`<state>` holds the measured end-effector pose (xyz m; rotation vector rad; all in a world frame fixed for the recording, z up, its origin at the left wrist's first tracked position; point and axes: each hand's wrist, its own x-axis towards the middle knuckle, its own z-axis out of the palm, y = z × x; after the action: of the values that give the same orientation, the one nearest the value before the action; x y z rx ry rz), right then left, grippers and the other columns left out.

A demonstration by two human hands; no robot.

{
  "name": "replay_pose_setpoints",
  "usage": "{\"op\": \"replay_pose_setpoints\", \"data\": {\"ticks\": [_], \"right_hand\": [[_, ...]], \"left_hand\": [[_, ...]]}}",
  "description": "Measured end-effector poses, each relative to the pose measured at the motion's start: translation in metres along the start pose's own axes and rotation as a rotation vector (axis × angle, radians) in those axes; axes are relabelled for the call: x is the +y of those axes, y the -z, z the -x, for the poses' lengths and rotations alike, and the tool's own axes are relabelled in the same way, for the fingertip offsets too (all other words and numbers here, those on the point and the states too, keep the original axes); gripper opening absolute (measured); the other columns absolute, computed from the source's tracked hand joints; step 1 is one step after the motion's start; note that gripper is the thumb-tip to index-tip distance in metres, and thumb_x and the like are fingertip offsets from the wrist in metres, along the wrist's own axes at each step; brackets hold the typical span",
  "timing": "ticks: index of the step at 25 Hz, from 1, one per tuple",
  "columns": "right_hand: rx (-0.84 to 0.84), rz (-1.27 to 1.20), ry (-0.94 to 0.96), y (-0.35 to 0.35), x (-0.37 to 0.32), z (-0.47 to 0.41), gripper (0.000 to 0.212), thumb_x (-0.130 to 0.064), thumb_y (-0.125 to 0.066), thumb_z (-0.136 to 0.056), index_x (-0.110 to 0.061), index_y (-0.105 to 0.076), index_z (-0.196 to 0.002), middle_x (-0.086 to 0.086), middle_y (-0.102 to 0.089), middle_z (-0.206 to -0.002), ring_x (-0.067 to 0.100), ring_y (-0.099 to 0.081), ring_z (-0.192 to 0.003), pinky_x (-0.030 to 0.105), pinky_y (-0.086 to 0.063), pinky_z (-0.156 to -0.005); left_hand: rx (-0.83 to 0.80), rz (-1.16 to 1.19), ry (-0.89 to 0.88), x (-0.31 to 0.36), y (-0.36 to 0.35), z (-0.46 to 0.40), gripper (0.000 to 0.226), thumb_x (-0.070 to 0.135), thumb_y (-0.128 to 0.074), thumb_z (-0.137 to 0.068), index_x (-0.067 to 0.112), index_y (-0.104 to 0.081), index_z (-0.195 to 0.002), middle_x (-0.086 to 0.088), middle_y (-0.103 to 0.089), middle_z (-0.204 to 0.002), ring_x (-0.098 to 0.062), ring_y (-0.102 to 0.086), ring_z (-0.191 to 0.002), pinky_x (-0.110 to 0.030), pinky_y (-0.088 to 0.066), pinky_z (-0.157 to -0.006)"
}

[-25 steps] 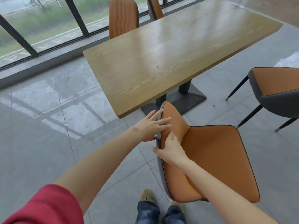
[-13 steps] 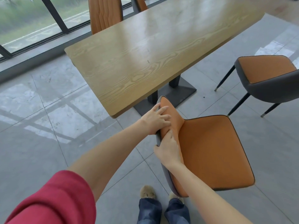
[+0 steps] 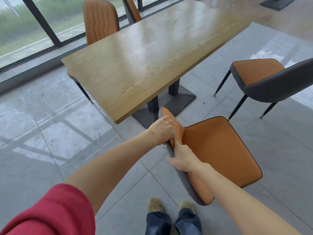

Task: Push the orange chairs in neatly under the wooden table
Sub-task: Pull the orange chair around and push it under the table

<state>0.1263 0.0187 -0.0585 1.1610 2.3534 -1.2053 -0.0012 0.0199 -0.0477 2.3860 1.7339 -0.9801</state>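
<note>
The nearest orange chair (image 3: 218,150) stands just in front of me, off the near corner of the wooden table (image 3: 144,61), its seat facing right. My left hand (image 3: 161,130) grips the top edge of its backrest. My right hand (image 3: 183,158) clasps the same backrest edge a little lower. A second orange chair (image 3: 259,73) with a grey shell stands apart from the table at the right. Across the table, one orange chair (image 3: 100,21) is tucked in at the far side, and part of another (image 3: 133,12) shows behind it.
The table rests on a dark pedestal base (image 3: 169,102). A glass wall with black frames (image 3: 42,22) runs along the far left. Grey floor tiles (image 3: 50,133) spread around me. My feet (image 3: 169,206) are right behind the near chair.
Both hands went from resting with loose fingers on the backrest to closing around its edge. The near chair has moved slightly and my view has pulled back and risen.
</note>
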Motion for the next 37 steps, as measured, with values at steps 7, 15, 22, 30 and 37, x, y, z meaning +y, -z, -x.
{"op": "replay_pose_setpoints", "data": {"ticks": [7, 15, 22, 30, 37], "right_hand": [[-0.124, 0.159, 0.074, -0.006, 0.032, 0.047, 0.061, -0.013, -0.054, -0.084, -0.013, -0.029, -0.14, -0.004, -0.046, -0.068, 0.01, -0.046, -0.057, 0.017, -0.034, -0.048], [-0.27, 0.36, 0.201, 0.0, 0.112, 0.137, 0.072, -0.013, -0.053, -0.082, -0.029, -0.023, -0.145, 0.016, -0.065, -0.102, 0.031, -0.063, -0.084, 0.033, -0.049, -0.066], [-0.28, 0.424, 0.272, 0.003, 0.169, 0.204, 0.078, -0.013, -0.053, -0.083, -0.04, -0.017, -0.146, 0.017, -0.063, -0.112, 0.034, -0.06, -0.094, 0.034, -0.047, -0.074], [-0.302, 0.53, 0.32, -0.006, 0.195, 0.248, 0.071, -0.012, -0.047, -0.086, -0.042, -0.022, -0.145, 0.01, -0.06, -0.123, 0.03, -0.06, -0.1, 0.036, -0.054, -0.079], [-0.214, 0.637, 0.314, -0.016, 0.231, 0.277, 0.071, -0.012, -0.052, -0.084, -0.041, -0.028, -0.144, -0.002, -0.055, -0.135, 0.024, -0.056, -0.114, 0.032, -0.048, -0.088]], "left_hand": [[0.072, 0.083, -0.001, 0.058, 0.017, 0.033, 0.034, 0.033, -0.057, -0.092, 0.018, -0.06, -0.122, -0.002, -0.064, -0.122, -0.022, -0.056, -0.117, -0.033, -0.042, -0.099], [-0.012, 0.186, 0.104, 0.178, 0.048, 0.056, 0.036, 0.045, -0.054, -0.09, 0.018, -0.065, -0.111, -0.003, -0.07, -0.104, -0.02, -0.064, -0.1, -0.028, -0.046, -0.075], [0.107, 0.553, 0.268, 0.268, 0.048, 0.067, 0.041, 0.048, -0.062, -0.081, 0.02, -0.06, -0.111, 0.001, -0.065, -0.113, -0.019, -0.059, -0.107, -0.034, -0.048, -0.091], [0.105, 0.668, 0.285, 0.325, 0.051, 0.096, 0.044, 0.038, -0.063, -0.084, 0.021, -0.049, -0.123, 0.001, -0.06, -0.121, -0.021, -0.059, -0.107, -0.031, -0.044, -0.08], [0.154, 0.764, 0.337, 0.384, 0.058, 0.106, 0.042, 0.045, -0.057, -0.086, 0.019, -0.054, -0.119, -0.001, -0.067, -0.111, -0.024, -0.062, -0.099, -0.037, -0.051, -0.08]]}}
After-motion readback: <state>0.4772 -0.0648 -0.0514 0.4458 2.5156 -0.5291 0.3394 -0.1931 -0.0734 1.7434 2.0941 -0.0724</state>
